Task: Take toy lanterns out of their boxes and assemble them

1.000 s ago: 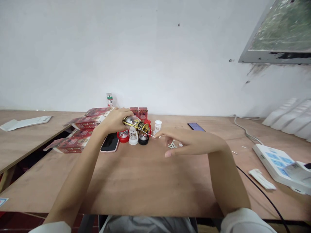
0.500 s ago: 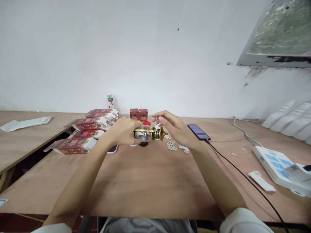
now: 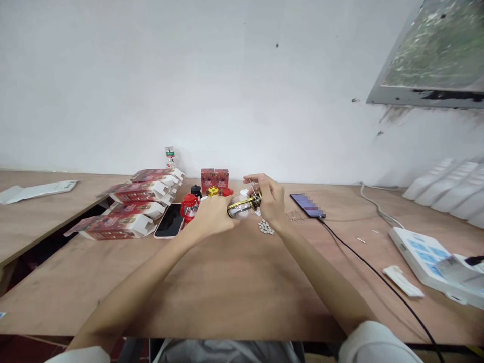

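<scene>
Gold-trimmed lantern (image 3: 241, 207), seen from the head camera, lies on its side in the air between the person's two hands, above the middle of the counter (image 3: 227, 287), its clear globe toward the left and its dark and gold top toward the right. The left hand (image 3: 215, 216) grips it by the base end, the back of the hand turned up. The right hand (image 3: 271, 199) is at the top end, fingers partly curled, with a thin pale strand (image 3: 252, 187) showing beside them; whether these fingers grip the lantern itself I cannot tell.

Behind and left of the left hand stand a red lantern (image 3: 189, 207), a black-topped lantern (image 3: 195, 190) and a yellow-topped lantern (image 3: 212, 191), the last partly hidden by the hand. Two small red boxes (image 3: 215, 180) stand side by side near the wall (image 3: 170, 75). Just left of the red lantern lies a dark-screened phone (image 3: 170, 221) with a pink edge, and past it several red and white cartons (image 3: 119, 227) lie with their end flaps out. A small white and green container (image 3: 170, 157) stands behind them.

Near the right wrist is a cluster of small pale discs (image 3: 265, 227). Farther right lie a second phone (image 3: 304, 204) joined to a black cable (image 3: 372, 272), a crumpled white strip (image 3: 403, 281) and a white power strip (image 3: 419, 252).
</scene>
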Tool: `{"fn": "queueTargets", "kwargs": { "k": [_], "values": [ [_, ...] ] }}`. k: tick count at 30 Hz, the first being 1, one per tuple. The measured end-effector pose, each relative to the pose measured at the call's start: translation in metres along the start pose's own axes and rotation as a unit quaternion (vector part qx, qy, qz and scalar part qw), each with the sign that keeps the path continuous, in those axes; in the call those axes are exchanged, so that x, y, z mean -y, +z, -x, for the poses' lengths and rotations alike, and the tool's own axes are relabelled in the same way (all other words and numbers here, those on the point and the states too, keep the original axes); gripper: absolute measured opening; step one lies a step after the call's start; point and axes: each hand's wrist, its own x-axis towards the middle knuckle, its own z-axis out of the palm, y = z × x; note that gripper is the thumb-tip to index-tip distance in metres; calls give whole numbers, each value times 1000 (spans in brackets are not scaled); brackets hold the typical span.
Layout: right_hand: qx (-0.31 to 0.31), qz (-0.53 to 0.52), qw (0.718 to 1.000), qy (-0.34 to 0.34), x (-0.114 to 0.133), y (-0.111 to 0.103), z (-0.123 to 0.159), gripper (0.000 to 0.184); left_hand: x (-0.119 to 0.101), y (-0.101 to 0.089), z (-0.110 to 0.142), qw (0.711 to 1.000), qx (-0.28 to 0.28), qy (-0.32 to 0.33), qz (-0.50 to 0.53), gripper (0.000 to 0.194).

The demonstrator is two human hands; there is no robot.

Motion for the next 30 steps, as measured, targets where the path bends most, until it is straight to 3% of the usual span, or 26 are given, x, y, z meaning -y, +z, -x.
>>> {"fn": "queueTargets", "kwargs": {
  "k": [7,16,19,22,25,30],
  "values": [
    [-68,69,995,-20,-6,-3,-2,51,-11,-1,4,998,30,-47,-8,33],
    [-31,85,996,10,-14,1,-6,46,-8,2,0,997,47,-60,-9,31],
    [-43,185,981,-29,-13,-1,-6,41,-7,4,-1,996,53,-66,-10,31],
    [-57,307,947,-80,-13,-5,-7,35,-5,4,-2,996,64,-65,-2,34],
    [-25,350,928,-128,-16,-10,-13,30,-4,2,-3,994,84,-65,-5,37],
    [91,317,932,-148,-20,-18,-23,33,-2,-3,-2,992,112,-54,-27,33]
  ]
}}
